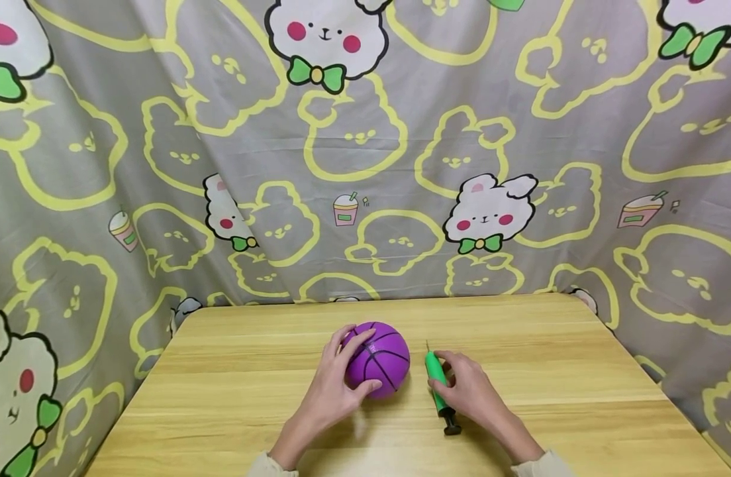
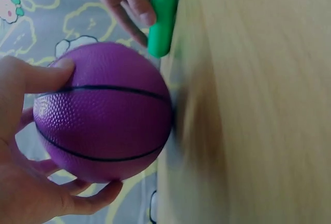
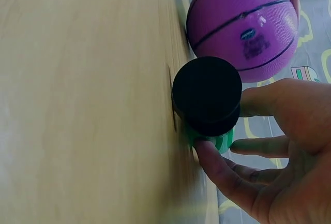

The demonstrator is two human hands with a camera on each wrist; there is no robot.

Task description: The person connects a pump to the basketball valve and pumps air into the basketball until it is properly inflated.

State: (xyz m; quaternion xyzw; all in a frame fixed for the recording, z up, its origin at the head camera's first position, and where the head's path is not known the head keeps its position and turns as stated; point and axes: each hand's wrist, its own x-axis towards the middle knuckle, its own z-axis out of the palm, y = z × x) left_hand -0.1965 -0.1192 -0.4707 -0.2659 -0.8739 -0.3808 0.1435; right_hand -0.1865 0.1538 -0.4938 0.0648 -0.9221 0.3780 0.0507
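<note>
A small purple basketball (image 1: 382, 364) with black seams sits on the wooden table. My left hand (image 1: 334, 384) grips it from the left side, thumb on the near side and fingers curled over the far side. To the right of the ball, a green hand pump (image 1: 434, 376) lies with its thin needle (image 1: 427, 345) pointing away from me. Its black handle (image 1: 452, 429) is at the near end. My right hand (image 1: 471, 391) holds the pump's barrel between thumb and fingers. In the right wrist view the black handle end (image 3: 208, 89) hides much of the green barrel.
The light wooden table (image 1: 222, 397) ends at a far edge against a grey curtain (image 1: 377, 258) printed with cartoon animals. The curtain also hangs along both sides. A small gap of bare tabletop separates the ball from the pump.
</note>
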